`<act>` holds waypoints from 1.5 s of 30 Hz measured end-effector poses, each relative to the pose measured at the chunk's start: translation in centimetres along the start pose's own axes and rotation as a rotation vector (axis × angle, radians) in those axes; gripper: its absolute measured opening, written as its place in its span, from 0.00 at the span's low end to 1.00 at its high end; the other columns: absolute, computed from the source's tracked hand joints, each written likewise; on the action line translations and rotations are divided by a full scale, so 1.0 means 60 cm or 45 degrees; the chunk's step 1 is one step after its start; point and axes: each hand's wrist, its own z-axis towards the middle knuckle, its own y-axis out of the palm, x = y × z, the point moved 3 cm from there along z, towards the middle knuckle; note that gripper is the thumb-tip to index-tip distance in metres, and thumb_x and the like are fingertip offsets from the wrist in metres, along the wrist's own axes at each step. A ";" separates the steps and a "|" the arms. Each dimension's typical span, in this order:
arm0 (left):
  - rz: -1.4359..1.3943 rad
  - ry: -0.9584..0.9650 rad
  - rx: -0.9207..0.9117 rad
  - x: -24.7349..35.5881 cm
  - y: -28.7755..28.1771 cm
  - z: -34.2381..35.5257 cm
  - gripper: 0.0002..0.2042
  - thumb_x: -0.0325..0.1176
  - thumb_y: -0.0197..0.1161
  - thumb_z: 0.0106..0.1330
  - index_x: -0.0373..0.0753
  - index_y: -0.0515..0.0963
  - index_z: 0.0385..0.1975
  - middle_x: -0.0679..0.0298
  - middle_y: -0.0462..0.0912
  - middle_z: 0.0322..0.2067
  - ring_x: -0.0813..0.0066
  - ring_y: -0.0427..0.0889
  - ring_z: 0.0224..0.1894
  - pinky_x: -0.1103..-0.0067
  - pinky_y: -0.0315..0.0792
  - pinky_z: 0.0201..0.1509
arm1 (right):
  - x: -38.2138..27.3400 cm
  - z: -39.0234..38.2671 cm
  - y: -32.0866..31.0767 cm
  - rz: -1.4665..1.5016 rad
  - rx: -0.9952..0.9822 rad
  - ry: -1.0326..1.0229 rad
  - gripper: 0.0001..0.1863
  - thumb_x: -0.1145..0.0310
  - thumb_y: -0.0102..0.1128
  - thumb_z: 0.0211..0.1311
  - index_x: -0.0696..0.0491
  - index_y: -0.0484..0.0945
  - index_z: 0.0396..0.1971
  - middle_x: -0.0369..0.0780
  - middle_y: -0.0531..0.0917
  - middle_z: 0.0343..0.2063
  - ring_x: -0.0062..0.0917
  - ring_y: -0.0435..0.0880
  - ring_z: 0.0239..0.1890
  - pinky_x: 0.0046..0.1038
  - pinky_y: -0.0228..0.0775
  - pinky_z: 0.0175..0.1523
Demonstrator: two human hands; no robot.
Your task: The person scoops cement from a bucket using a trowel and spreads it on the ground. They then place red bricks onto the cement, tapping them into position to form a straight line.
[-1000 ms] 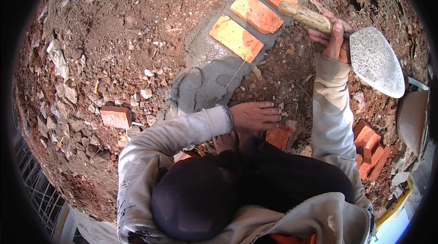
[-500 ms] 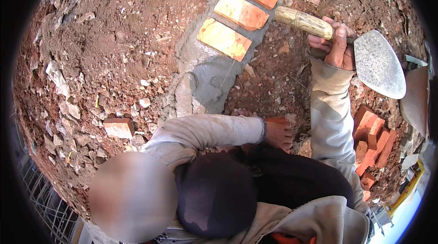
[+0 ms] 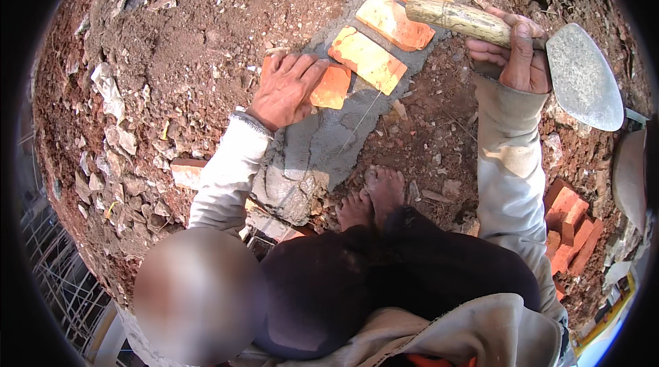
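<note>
at the left, a loose brick [image 3: 187, 173] is lying on stony soil [image 3: 147, 103], partly hiding behind the left sleeve [image 3: 230, 168]. further right, the left hand [image 3: 285, 89] is gripping an orange brick [image 3: 331, 88] from above, knuckles up and fingers bending over its top. this brick is sitting over wet grey mortar [image 3: 312, 151], just left of the nearest brick [image 3: 368, 60] in a row (whether it is touching the mortar, i cannot tell). it is probably feeling weighty for one hand and quite stiff, its dry faces giving rough grip, while any smeared mortar would be making them slippery; its corners are likely being the fragile part. the long sides near the middle are seeming the best place for holding it, thumb and fingers facing each other, with the underside staying free of fingertips. a thin string [image 3: 361, 122] is crossing the mortar. further right, the right hand [image 3: 515, 58] is holding a trowel [image 3: 583, 75], fingers wrapping around where handle is meeting blade, the wooden handle [image 3: 456, 18] pointing left. at far right, more bricks [image 3: 571, 226] are lying in a heap.
</note>
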 end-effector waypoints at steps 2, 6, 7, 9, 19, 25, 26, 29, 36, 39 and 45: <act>0.217 0.087 -0.043 -0.008 0.022 -0.004 0.40 0.28 0.68 0.36 0.41 0.66 0.58 0.62 0.71 0.51 0.63 0.70 0.55 0.64 0.56 0.64 | 0.025 0.002 0.019 0.004 -0.081 0.098 0.17 0.60 0.46 0.71 0.60 0.73 0.42 0.46 0.83 0.38 0.24 0.84 0.24 0.18 0.78 0.27; 0.339 0.171 -0.009 0.032 0.085 0.000 0.31 0.27 0.62 0.50 0.42 0.67 0.59 0.63 0.71 0.51 0.66 0.70 0.55 0.64 0.57 0.65 | 0.036 -0.009 0.039 -0.090 -0.147 0.180 0.17 0.62 0.47 0.71 0.62 0.75 0.41 0.47 0.83 0.38 0.24 0.84 0.24 0.19 0.80 0.30; 0.365 0.182 0.005 0.045 0.101 0.003 0.29 0.27 0.61 0.51 0.41 0.67 0.59 0.63 0.71 0.51 0.67 0.70 0.55 0.64 0.57 0.65 | 0.037 -0.009 0.041 -0.082 -0.154 0.183 0.16 0.62 0.47 0.71 0.62 0.75 0.42 0.47 0.83 0.38 0.24 0.84 0.24 0.19 0.80 0.30; 0.414 0.208 0.024 0.068 0.116 0.004 0.26 0.26 0.58 0.54 0.41 0.68 0.58 0.62 0.72 0.50 0.67 0.70 0.55 0.65 0.58 0.65 | 0.041 -0.013 0.045 -0.063 -0.165 0.197 0.16 0.62 0.47 0.71 0.61 0.74 0.42 0.47 0.83 0.37 0.24 0.84 0.24 0.19 0.80 0.29; -0.094 0.204 -0.311 0.049 0.120 0.025 0.39 0.34 0.72 0.36 0.48 0.70 0.57 0.67 0.71 0.50 0.69 0.69 0.57 0.61 0.56 0.63 | 0.054 -0.027 0.039 -0.026 -0.238 0.287 0.15 0.63 0.46 0.71 0.61 0.72 0.43 0.45 0.83 0.35 0.21 0.83 0.23 0.16 0.77 0.26; 0.124 0.194 -0.226 0.043 0.142 0.016 0.40 0.33 0.69 0.41 0.49 0.65 0.63 0.67 0.69 0.54 0.68 0.67 0.59 0.60 0.54 0.65 | 0.083 -0.065 0.042 -0.058 -0.307 0.408 0.16 0.62 0.46 0.72 0.61 0.71 0.43 0.44 0.82 0.36 0.20 0.83 0.24 0.15 0.75 0.27; 0.127 0.180 -0.292 0.045 0.135 0.017 0.42 0.33 0.70 0.41 0.49 0.63 0.64 0.66 0.69 0.55 0.67 0.65 0.62 0.57 0.50 0.69 | 0.077 -0.067 0.046 -0.127 -0.359 0.366 0.16 0.64 0.42 0.72 0.63 0.72 0.42 0.48 0.81 0.39 0.23 0.84 0.24 0.18 0.79 0.28; 0.020 0.113 -0.288 0.038 0.123 0.006 0.43 0.33 0.71 0.41 0.49 0.62 0.64 0.66 0.67 0.58 0.66 0.61 0.66 0.55 0.45 0.72 | 0.089 -0.080 0.045 -0.174 -0.420 0.434 0.16 0.63 0.41 0.72 0.62 0.70 0.44 0.47 0.81 0.40 0.23 0.84 0.24 0.18 0.79 0.30; -0.193 -0.100 -0.137 -0.031 0.116 -0.024 0.38 0.29 0.68 0.44 0.42 0.63 0.62 0.62 0.64 0.62 0.60 0.62 0.65 0.68 0.59 0.69 | 0.134 -0.152 0.055 -0.162 -0.673 -0.042 0.09 0.74 0.44 0.70 0.57 0.69 0.46 0.46 0.78 0.44 0.24 0.82 0.38 0.21 0.79 0.36; -0.238 -0.072 -0.100 -0.031 0.119 -0.017 0.37 0.28 0.70 0.42 0.40 0.67 0.59 0.62 0.67 0.58 0.60 0.65 0.62 0.72 0.68 0.63 | 0.178 -0.159 0.058 -0.322 -0.844 -0.460 0.14 0.80 0.49 0.66 0.53 0.68 0.50 0.46 0.78 0.45 0.33 0.80 0.45 0.29 0.75 0.46; -0.234 -0.084 -0.076 -0.026 0.119 -0.020 0.35 0.28 0.69 0.44 0.38 0.68 0.58 0.63 0.67 0.56 0.60 0.67 0.58 0.72 0.71 0.60 | 0.174 -0.159 0.068 -0.330 -0.902 -0.317 0.12 0.81 0.52 0.63 0.55 0.73 0.45 0.44 0.80 0.45 0.32 0.80 0.45 0.29 0.72 0.49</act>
